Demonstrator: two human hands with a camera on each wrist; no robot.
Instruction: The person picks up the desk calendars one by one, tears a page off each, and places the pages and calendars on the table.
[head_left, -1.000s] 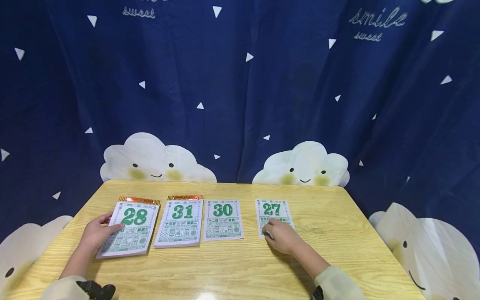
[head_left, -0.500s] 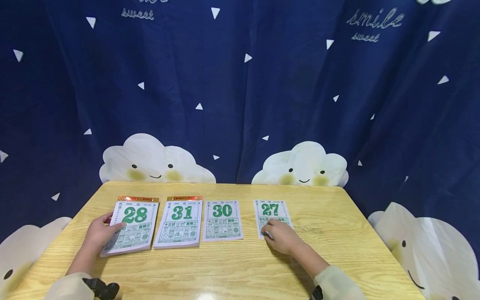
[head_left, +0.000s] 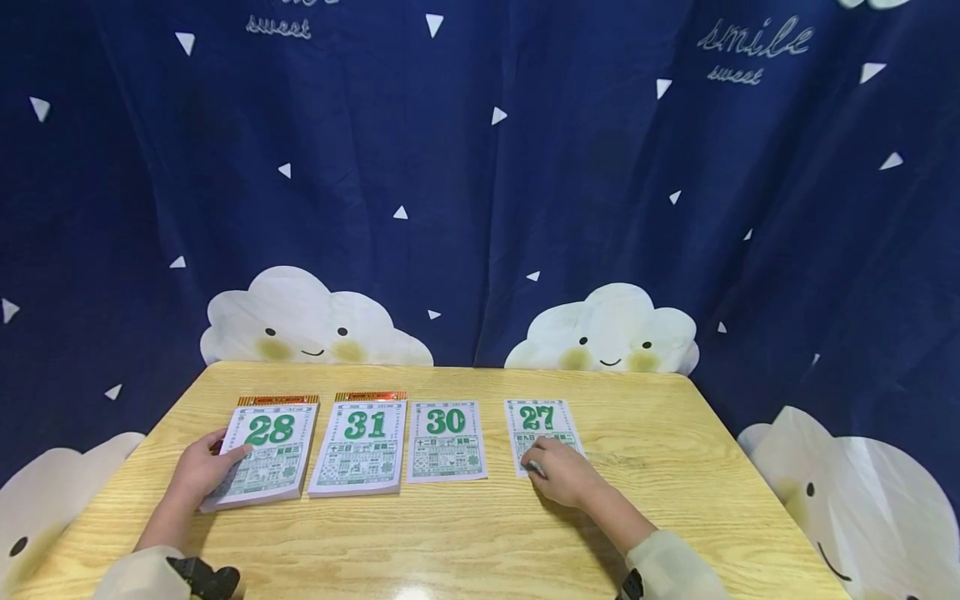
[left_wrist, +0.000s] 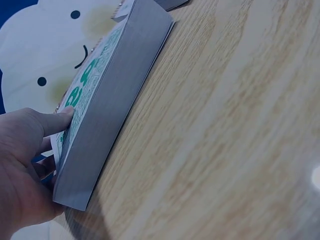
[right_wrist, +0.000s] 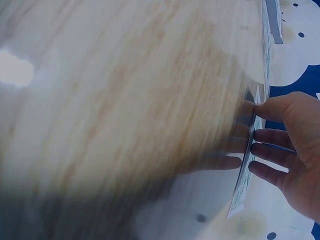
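Note:
In the head view my left hand point(head_left: 201, 472) grips the left edge of a thick tear-off calendar point(head_left: 264, 458) numbered 28. The left wrist view shows my thumb on top of the calendar point(left_wrist: 107, 107), with the other fingers at its side and partly hidden. My right hand point(head_left: 566, 475) rests its fingertips on a loose calendar sheet point(head_left: 536, 418) numbered 27, covering its lower part. In the right wrist view the fingers reach out fairly straight and touch the thin sheet point(right_wrist: 243, 185), which lies on the table.
Between the hands lie a second thick calendar point(head_left: 357, 450) numbered 31 and a single sheet point(head_left: 447, 446) numbered 30, side by side. All rest on a wooden table point(head_left: 420, 542). Behind its far edge hangs a dark blue curtain point(head_left: 465, 250) with clouds.
The 27 sheet has slid slightly left and turned a little under my right hand. The lower end of the 28 calendar has shifted right with my left hand, so it stands straighter.

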